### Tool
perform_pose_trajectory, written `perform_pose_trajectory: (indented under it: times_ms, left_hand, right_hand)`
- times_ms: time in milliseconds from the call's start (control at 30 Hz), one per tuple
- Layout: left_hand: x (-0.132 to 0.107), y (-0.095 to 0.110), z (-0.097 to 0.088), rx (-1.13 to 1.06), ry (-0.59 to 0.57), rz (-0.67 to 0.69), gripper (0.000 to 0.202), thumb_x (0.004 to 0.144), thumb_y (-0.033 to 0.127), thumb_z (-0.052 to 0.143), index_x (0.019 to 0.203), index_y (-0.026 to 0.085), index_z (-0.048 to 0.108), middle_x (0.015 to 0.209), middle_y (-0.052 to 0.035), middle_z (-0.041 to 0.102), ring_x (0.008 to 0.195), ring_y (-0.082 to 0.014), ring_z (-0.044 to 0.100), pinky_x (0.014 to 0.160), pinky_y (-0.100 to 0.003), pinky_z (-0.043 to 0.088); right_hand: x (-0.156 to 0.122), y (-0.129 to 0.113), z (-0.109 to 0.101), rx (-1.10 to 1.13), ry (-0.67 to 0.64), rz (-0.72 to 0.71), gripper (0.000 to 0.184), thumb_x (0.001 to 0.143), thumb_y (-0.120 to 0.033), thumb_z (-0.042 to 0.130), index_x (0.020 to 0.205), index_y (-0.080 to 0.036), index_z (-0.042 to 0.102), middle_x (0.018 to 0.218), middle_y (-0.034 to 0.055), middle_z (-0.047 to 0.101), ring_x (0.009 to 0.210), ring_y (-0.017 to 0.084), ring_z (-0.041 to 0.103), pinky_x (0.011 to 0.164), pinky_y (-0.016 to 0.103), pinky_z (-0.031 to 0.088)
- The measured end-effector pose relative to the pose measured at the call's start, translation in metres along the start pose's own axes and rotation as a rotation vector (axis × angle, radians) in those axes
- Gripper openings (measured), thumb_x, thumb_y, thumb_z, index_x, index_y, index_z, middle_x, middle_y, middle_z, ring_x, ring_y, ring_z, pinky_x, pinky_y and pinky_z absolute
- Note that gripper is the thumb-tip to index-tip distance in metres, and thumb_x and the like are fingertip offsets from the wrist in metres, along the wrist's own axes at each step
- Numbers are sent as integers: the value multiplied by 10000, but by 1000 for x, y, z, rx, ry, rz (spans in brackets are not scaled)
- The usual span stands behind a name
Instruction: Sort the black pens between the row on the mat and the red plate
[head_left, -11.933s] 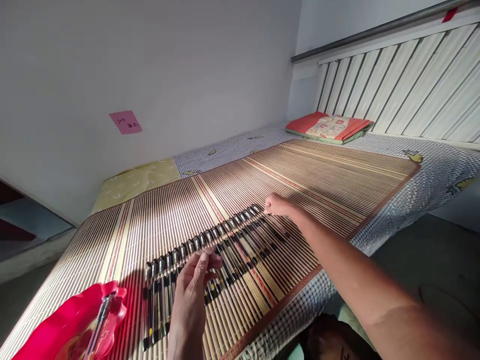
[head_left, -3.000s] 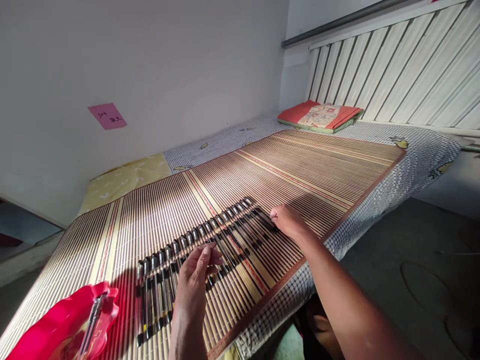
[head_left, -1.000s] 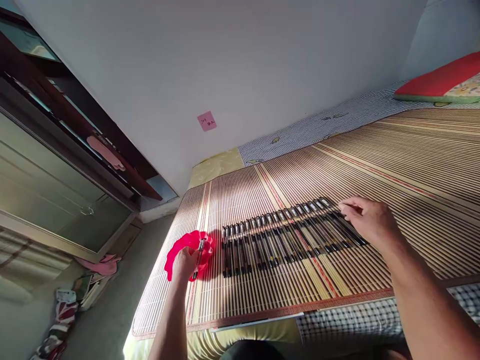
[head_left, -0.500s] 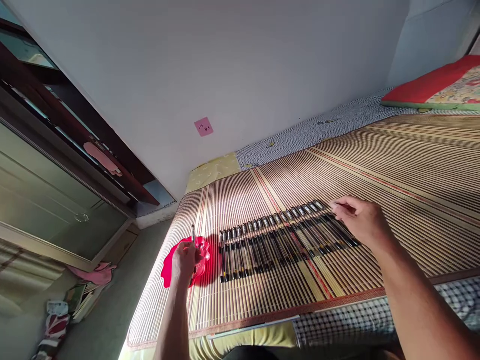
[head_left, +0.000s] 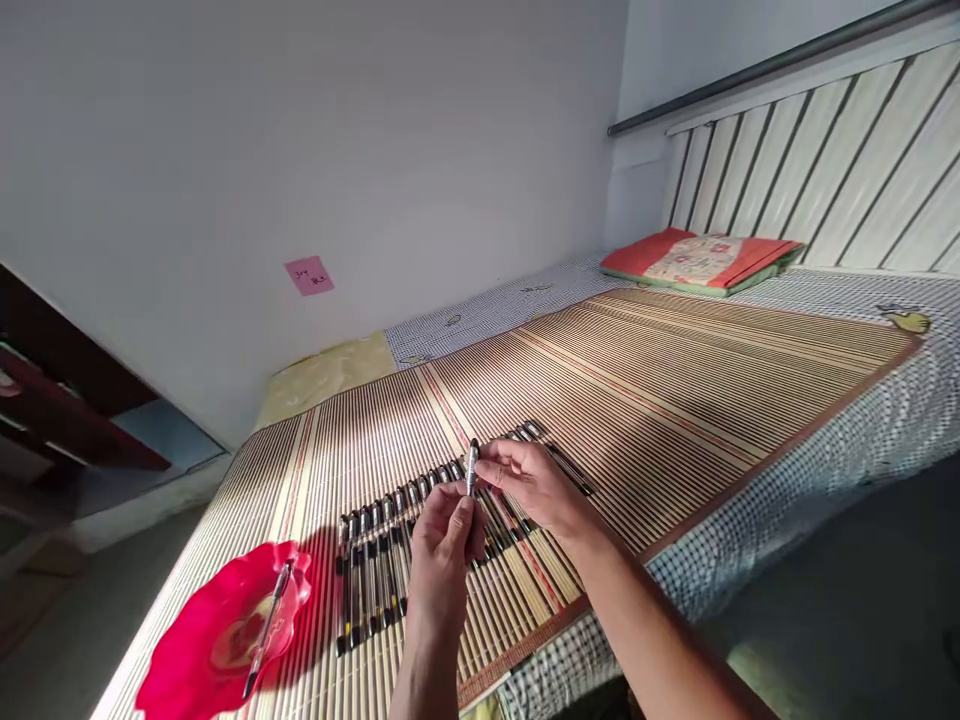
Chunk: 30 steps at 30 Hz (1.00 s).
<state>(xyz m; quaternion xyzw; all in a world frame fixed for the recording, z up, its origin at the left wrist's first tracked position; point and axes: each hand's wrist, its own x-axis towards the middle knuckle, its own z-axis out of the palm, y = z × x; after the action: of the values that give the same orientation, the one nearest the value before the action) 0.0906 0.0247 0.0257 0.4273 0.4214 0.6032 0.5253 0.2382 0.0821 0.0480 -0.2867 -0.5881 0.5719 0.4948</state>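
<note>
Red dish [head_left: 174,668]: left of the hands, lone pen [head_left: 267,628] inside.
Held pen [head_left: 472,468]: just brought over, pinched upright by left hand [head_left: 442,545] and right hand [head_left: 534,482] above the pen row [head_left: 367,590].

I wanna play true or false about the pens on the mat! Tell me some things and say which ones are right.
1. The left hand and the right hand together hold one pen above the row of pens. True.
2. The red tray has nothing in it. False: a loose pen lies in it.
3. The row of pens lies on a bamboo mat. True.
4. The note on the wall is green. False: it is pink.
5. The pillow lies right beside the red tray. False: it is at the far end of the bed.
</note>
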Motion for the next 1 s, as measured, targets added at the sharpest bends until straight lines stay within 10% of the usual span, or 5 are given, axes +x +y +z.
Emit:
perform_pose_trajectory:
  times_ms: [433, 733, 1000]
  left_hand:
    - [-3, -10, 8, 110, 9, -100, 528, 767, 678, 821, 797, 184, 638, 591, 58, 470, 547, -78, 350, 510, -181, 304]
    - [-11, -11, -2, 19, -63, -252, 474, 806, 628, 812, 845, 184, 651, 612, 59, 453, 528, -70, 300, 505, -187, 243]
    - [-3, -3, -17, 18, -18, -149, 368, 892, 552, 761, 901, 198, 664, 586, 71, 459, 509, -74, 245, 528, -201, 272]
  right_hand:
    - [-1, 16, 7, -2, 194, 44, 327, 804, -485, 816, 773, -197, 663, 746, -9, 630, 713, 148, 567, 733, 319, 487]
    - [0, 15, -108, 254, 864, -154, 494, 637, -580, 928, 793, -239, 606, 823, 20, 696, 815, 193, 694, 777, 362, 594]
    - [39, 53, -147, -375, 667, 192, 295, 865, -433, 793, 915, -148, 735, 902, 99, 773, 812, 189, 737, 716, 288, 607]
